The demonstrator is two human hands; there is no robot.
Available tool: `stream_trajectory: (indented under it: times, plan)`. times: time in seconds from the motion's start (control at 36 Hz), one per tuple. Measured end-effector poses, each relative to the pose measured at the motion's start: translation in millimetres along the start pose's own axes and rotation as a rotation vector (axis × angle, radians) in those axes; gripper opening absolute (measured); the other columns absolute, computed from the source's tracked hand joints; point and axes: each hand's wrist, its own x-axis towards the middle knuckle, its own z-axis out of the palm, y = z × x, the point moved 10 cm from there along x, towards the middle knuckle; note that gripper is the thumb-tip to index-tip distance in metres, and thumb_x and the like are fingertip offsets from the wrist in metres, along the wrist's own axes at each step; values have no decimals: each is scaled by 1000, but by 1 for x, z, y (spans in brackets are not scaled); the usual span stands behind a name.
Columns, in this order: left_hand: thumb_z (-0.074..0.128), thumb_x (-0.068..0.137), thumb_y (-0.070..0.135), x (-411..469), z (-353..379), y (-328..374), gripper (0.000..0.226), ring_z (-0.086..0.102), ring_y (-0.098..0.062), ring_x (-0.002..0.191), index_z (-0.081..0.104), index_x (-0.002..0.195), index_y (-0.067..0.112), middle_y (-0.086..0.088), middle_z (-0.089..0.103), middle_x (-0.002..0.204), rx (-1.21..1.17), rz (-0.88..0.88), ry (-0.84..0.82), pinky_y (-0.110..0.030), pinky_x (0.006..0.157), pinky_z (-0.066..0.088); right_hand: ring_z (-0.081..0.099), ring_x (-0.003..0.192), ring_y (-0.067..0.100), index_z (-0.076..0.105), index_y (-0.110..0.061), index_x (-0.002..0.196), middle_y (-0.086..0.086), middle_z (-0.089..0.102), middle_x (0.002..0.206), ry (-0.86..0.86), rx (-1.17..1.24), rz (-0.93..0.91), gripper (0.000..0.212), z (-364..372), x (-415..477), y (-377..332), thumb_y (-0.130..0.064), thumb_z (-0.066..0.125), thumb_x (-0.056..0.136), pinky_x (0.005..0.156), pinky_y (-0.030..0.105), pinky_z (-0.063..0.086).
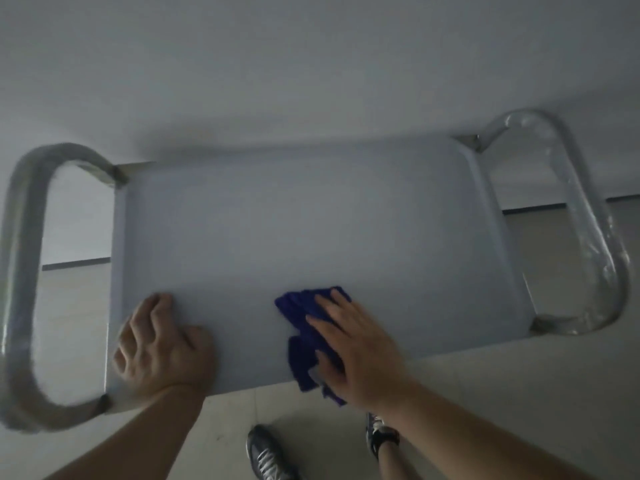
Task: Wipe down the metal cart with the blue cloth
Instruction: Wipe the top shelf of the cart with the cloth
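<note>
Pressing down on the cloth [297, 307], the right grip [353, 344] is a bare hand laid flat with its fingers straight and spread; it clasps nothing and only bears on the fabric. The cloth is dark blue and bunched. It lies on the cart [311, 220] at the near edge, somewhat right of the middle, and a fold of it hangs past that edge. The left grip [159, 344] rests palm down on the near left corner of the cart. Its fingers are loosely bent and it holds nothing. The two grips are well apart along the near edge. The cart's flat grey top has a looped handle at each end: the left handle [20, 271] is blurred, and the right handle [588, 220] is wrapped in clear plastic film. The far edge stands close to a pale wall [311, 64]. Below the near edge, two shoes [266, 455] stand on the tiled floor [519, 393].
</note>
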Motion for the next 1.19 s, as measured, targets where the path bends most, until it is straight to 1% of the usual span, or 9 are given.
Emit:
stream_trajectory:
  times: [0.14, 0.31, 0.39, 0.56, 0.75, 0.83, 1.0, 1.11, 1.19]
  plan:
    - [50, 77, 33, 3, 2, -2, 64, 43, -36, 137, 56, 139, 21, -3, 49, 151, -31, 7, 5, -52, 109, 35, 36, 156, 33, 42, -19, 158, 2, 30, 171, 179, -15, 553, 61, -68, -66, 161, -45, 38, 104, 114, 62, 46]
    - [52, 76, 31, 7, 2, -5, 63, 43, -34, 140, 57, 139, 22, -2, 51, 150, -43, 10, 6, -50, 110, 36, 29, 155, 44, 40, -7, 157, 22, 29, 168, 457, 5, 954, 66, -91, 0, 219, -41, 37, 100, 125, 60, 30]
    - [51, 79, 32, 7, 2, -6, 63, 41, -33, 141, 55, 141, 22, -1, 49, 152, -40, 10, -14, -51, 112, 35, 27, 156, 47, 45, -3, 155, 31, 33, 165, 465, 2, 880, 68, -72, 89, 181, -40, 40, 98, 130, 54, 22]
    - [49, 80, 34, 6, 3, -6, 64, 39, -33, 142, 52, 143, 23, -1, 46, 153, -25, 13, -39, -51, 113, 34, 32, 153, 51, 60, -7, 147, 30, 43, 161, 340, -12, 326, 66, -12, 223, 2, -46, 58, 94, 129, 54, 23]
    - [46, 84, 39, 6, 7, -6, 66, 35, -34, 145, 47, 148, 23, -1, 42, 156, 6, 24, -75, -54, 115, 32, 20, 163, 34, 58, -14, 150, 12, 38, 169, 5, 45, -115, 65, 36, 119, -81, -53, 63, 98, 128, 54, 24]
    - [48, 81, 34, 6, 4, -6, 65, 39, -36, 143, 54, 144, 18, -4, 47, 153, -20, 12, -19, -54, 113, 34, 26, 161, 32, 59, -12, 148, 9, 40, 167, 83, -8, -3, 60, 1, 63, -1, -45, 66, 98, 127, 54, 30]
    - [56, 77, 28, 7, 0, -4, 64, 45, -36, 140, 60, 139, 14, -7, 53, 150, -18, 38, 40, -52, 109, 36, 43, 145, 45, 43, -9, 148, 19, 38, 160, 382, -18, 762, 68, -94, 35, 198, -52, 51, 96, 114, 62, 44]
    - [58, 77, 27, 8, 0, -5, 65, 44, -37, 141, 60, 140, 14, -8, 53, 151, -17, 44, 32, -53, 110, 35, 29, 153, 50, 41, 0, 151, 31, 30, 165, 491, -13, 998, 79, -98, 87, 220, -55, 44, 94, 126, 58, 26]
    - [58, 78, 28, 7, 0, -4, 64, 44, -37, 142, 60, 140, 14, -7, 52, 151, -13, 45, 23, -52, 111, 35, 27, 154, 53, 43, 2, 153, 37, 34, 162, 444, -50, 901, 82, -75, 155, 177, -53, 44, 93, 130, 55, 18]
